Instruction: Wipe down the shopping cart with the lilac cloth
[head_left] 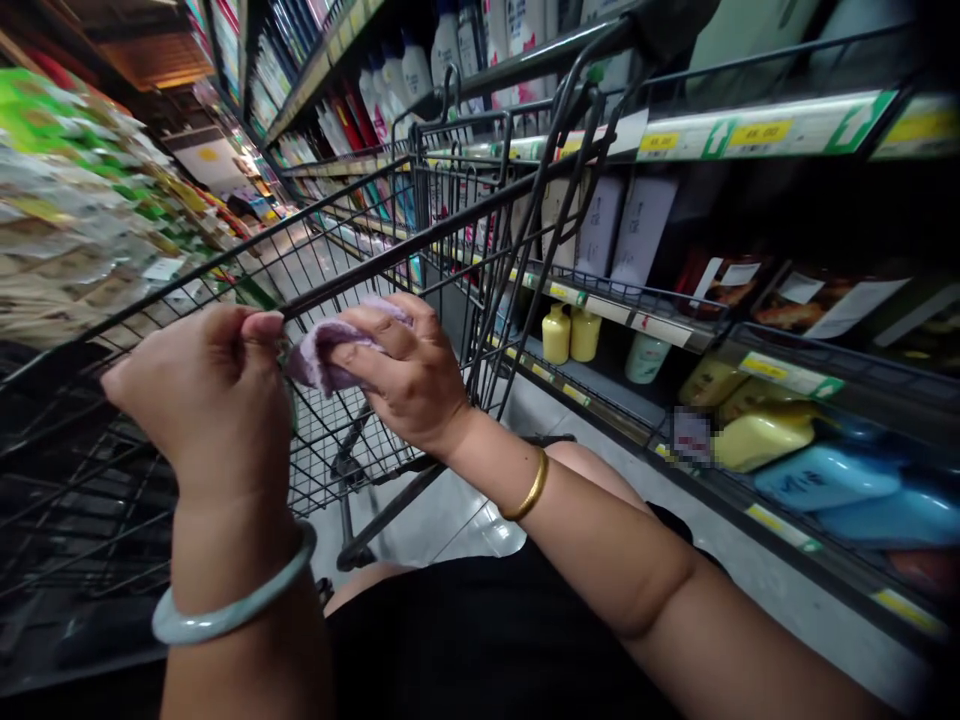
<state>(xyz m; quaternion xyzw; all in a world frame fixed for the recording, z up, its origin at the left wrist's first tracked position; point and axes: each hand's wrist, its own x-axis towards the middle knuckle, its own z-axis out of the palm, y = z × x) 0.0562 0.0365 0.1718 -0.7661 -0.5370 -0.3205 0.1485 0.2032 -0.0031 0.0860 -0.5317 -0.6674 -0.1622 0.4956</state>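
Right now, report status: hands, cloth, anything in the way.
Right hand gripping lilac cloth. Left hand curled beside it, contents hidden. Cloth bunched, partly covered by right hand. Shopping cart close beyond both hands.

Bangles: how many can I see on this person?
2: a pale bangle on the left wrist and a gold bangle on the right wrist. Others could be hidden out of frame.
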